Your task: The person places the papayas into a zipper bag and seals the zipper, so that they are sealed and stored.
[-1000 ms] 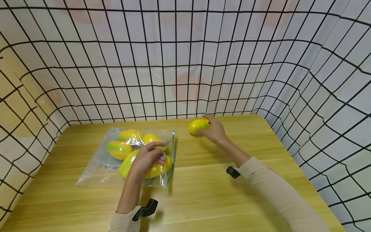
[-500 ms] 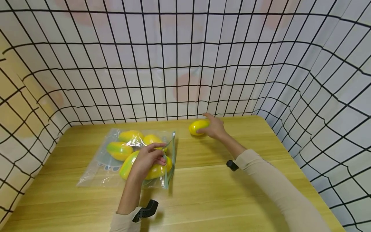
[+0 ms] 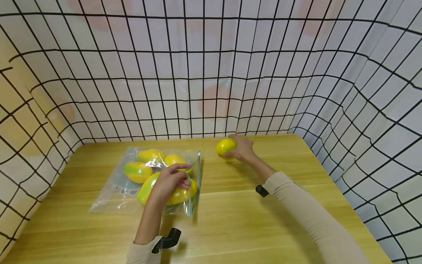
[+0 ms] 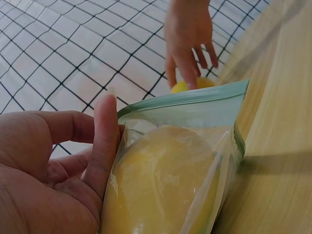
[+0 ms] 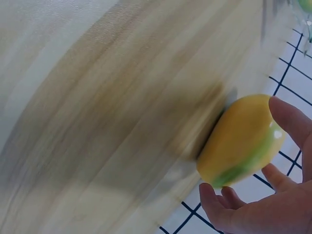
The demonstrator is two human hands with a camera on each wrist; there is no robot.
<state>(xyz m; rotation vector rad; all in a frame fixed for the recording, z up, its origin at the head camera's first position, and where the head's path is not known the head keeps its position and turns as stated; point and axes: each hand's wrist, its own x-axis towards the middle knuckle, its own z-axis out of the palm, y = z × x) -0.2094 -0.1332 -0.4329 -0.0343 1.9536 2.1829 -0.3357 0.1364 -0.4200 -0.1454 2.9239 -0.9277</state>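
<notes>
A clear zip bag (image 3: 110, 198) with several yellow-green mangoes (image 3: 137, 172) in it lies on the left of the table. My left hand (image 3: 169, 183) pinches the bag by its mouth, whose pale green zip strip (image 4: 195, 97) stands up at the right side. Toward the back of the table, right of the bag, one loose mango (image 3: 225, 146) sits in the grasp of my right hand (image 3: 243, 148). Thumb and fingers lie on either side of this mango (image 5: 243, 141) in the right wrist view. My left fingers hide part of the mangoes beneath.
The wooden table (image 3: 230, 227) has a black grid net (image 3: 211, 88) along its back and sides, with pale cloth behind. A black wrist camera (image 3: 167, 240) sits on the left sleeve, another device (image 3: 262, 190) on the right.
The right hand covers slightly more of the loose mango, which appears turned a little. The left hand keeps its hold on the bag. The head view has shifted slightly.
</notes>
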